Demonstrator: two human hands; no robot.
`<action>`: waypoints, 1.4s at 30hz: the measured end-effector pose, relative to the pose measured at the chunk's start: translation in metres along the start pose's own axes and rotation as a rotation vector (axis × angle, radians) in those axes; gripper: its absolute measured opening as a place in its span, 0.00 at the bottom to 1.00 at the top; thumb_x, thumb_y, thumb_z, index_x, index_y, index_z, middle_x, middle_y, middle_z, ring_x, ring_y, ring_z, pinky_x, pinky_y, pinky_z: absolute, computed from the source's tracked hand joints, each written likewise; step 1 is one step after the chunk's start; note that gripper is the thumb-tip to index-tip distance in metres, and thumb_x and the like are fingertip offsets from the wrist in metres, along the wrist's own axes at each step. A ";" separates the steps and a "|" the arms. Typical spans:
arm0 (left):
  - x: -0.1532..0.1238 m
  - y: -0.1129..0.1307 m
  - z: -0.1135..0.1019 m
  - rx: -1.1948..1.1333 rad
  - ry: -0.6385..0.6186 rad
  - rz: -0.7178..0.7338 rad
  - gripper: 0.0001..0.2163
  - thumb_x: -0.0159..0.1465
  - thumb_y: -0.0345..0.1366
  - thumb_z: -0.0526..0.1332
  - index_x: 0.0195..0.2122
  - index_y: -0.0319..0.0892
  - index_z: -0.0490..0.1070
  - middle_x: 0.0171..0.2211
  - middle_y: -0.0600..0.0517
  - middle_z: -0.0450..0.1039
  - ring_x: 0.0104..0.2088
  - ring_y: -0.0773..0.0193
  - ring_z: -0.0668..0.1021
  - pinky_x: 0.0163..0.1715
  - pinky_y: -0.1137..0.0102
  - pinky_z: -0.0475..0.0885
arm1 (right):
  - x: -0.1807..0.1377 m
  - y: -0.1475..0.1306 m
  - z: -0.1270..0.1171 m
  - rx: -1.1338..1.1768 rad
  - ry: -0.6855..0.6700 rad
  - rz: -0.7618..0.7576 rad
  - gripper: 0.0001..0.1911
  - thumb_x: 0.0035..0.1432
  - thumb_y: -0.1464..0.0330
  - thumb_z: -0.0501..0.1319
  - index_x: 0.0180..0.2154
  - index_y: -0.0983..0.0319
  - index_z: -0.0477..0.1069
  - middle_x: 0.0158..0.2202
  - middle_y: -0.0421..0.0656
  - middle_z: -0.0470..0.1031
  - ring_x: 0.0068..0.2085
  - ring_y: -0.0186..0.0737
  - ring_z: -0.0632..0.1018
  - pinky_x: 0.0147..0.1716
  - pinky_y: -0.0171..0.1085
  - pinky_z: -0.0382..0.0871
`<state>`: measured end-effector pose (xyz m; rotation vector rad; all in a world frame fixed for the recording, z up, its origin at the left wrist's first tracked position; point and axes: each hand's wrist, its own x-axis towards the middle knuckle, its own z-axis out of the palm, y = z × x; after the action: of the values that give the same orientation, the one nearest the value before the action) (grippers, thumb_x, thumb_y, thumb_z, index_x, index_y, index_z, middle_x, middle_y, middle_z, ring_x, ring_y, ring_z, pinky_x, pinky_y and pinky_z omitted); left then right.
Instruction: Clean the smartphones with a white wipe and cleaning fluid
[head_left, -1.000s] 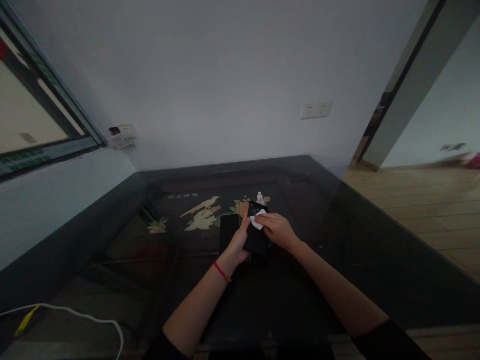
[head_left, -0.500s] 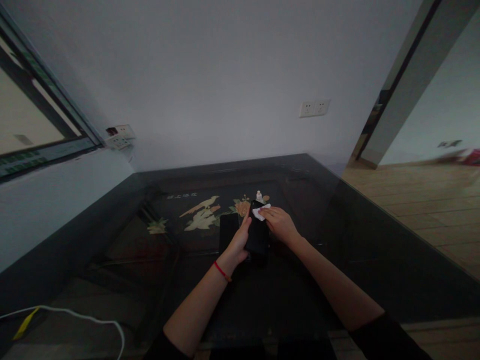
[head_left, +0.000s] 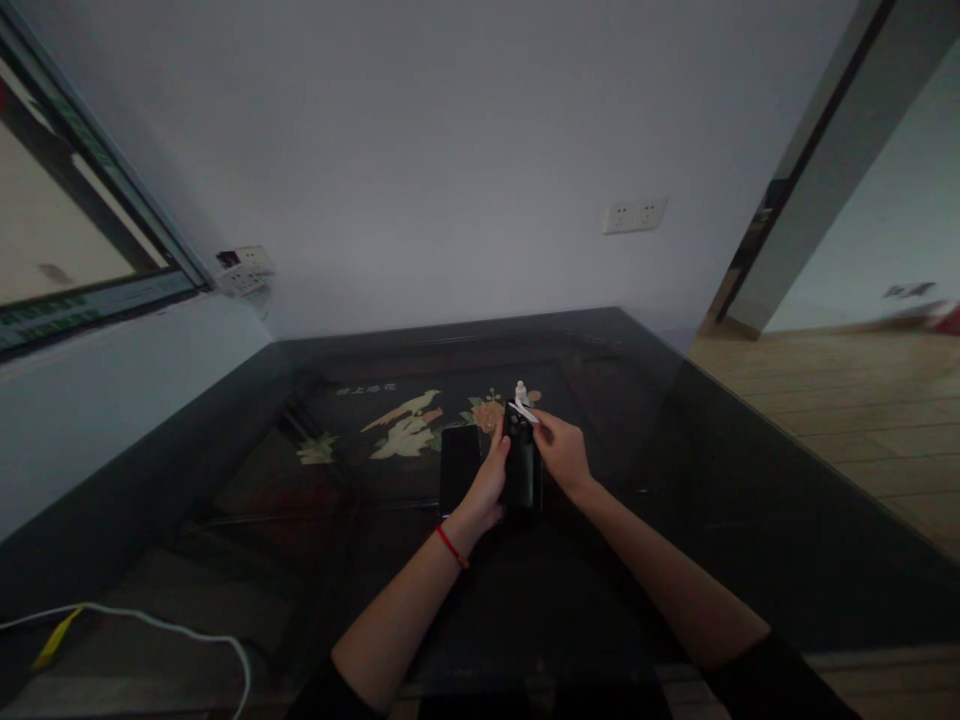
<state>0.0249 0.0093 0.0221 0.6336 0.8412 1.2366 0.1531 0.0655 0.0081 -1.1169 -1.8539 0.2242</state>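
Observation:
My left hand [head_left: 487,487] grips a black phone [head_left: 520,465] by its left side and holds it tilted up on edge above the dark table [head_left: 675,470]. The fingers of my right hand [head_left: 561,452] pinch a small white wipe [head_left: 523,411] against the phone's upper end. A second black phone [head_left: 459,465] lies flat on the table just left of my left hand. Behind the held phone stands a small white dropper bottle [head_left: 520,391].
The tabletop is dark with a pale bird-and-flower inlay [head_left: 409,425]. A white cable [head_left: 150,630] with a yellow tag [head_left: 49,645] curls at the near left. Wall sockets [head_left: 634,214] sit on the wall behind. A wooden floor [head_left: 847,400] lies to the right.
The held phone has turned from lying flat to standing more on its edge. My right hand has slid the white wipe up to the phone's top end.

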 end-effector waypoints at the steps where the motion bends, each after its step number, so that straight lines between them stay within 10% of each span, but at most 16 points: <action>1: 0.000 -0.001 0.000 -0.014 -0.007 -0.002 0.27 0.64 0.42 0.58 0.64 0.59 0.53 0.62 0.55 0.60 0.57 0.58 0.70 0.55 0.63 0.66 | 0.000 0.001 0.001 -0.002 -0.002 -0.032 0.19 0.58 0.75 0.51 0.47 0.61 0.74 0.46 0.46 0.78 0.45 0.43 0.79 0.47 0.42 0.72; 8: 0.002 0.005 0.002 -0.167 0.139 -0.158 0.22 0.63 0.49 0.56 0.49 0.37 0.72 0.45 0.42 0.77 0.45 0.56 0.78 0.48 0.65 0.71 | -0.010 -0.007 0.009 -0.047 -0.125 -0.297 0.21 0.55 0.79 0.53 0.48 0.61 0.74 0.48 0.47 0.77 0.50 0.42 0.77 0.53 0.45 0.69; 17: 0.015 0.021 -0.013 -0.258 0.237 -0.059 0.22 0.64 0.51 0.53 0.44 0.36 0.72 0.30 0.49 0.77 0.27 0.65 0.77 0.35 0.69 0.72 | -0.013 -0.015 -0.005 0.042 -0.380 -0.592 0.19 0.53 0.78 0.56 0.44 0.58 0.75 0.45 0.42 0.79 0.46 0.37 0.79 0.56 0.45 0.66; 29: 0.014 0.011 -0.014 -0.227 0.174 -0.201 0.20 0.63 0.49 0.56 0.43 0.36 0.73 0.29 0.48 0.76 0.26 0.65 0.76 0.32 0.70 0.72 | -0.011 -0.010 -0.002 0.014 -0.378 -0.493 0.22 0.55 0.79 0.55 0.49 0.59 0.73 0.51 0.44 0.75 0.53 0.38 0.75 0.55 0.42 0.68; 35: 0.022 0.013 -0.026 -0.231 0.194 -0.035 0.19 0.63 0.47 0.58 0.49 0.39 0.70 0.36 0.47 0.77 0.31 0.65 0.78 0.36 0.70 0.71 | -0.010 -0.018 -0.011 0.188 -0.477 -0.498 0.20 0.52 0.79 0.55 0.43 0.57 0.75 0.45 0.40 0.79 0.46 0.36 0.79 0.56 0.44 0.65; 42: 0.017 0.013 -0.016 -0.263 0.181 -0.029 0.23 0.63 0.49 0.56 0.54 0.41 0.68 0.38 0.48 0.77 0.31 0.65 0.78 0.36 0.70 0.72 | -0.017 -0.031 -0.002 0.172 -0.281 -0.294 0.18 0.55 0.77 0.54 0.45 0.59 0.74 0.45 0.44 0.79 0.47 0.41 0.78 0.51 0.43 0.70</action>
<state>0.0061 0.0282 0.0200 0.3000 0.8158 1.3648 0.1384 0.0347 0.0160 -0.7112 -2.1739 0.3771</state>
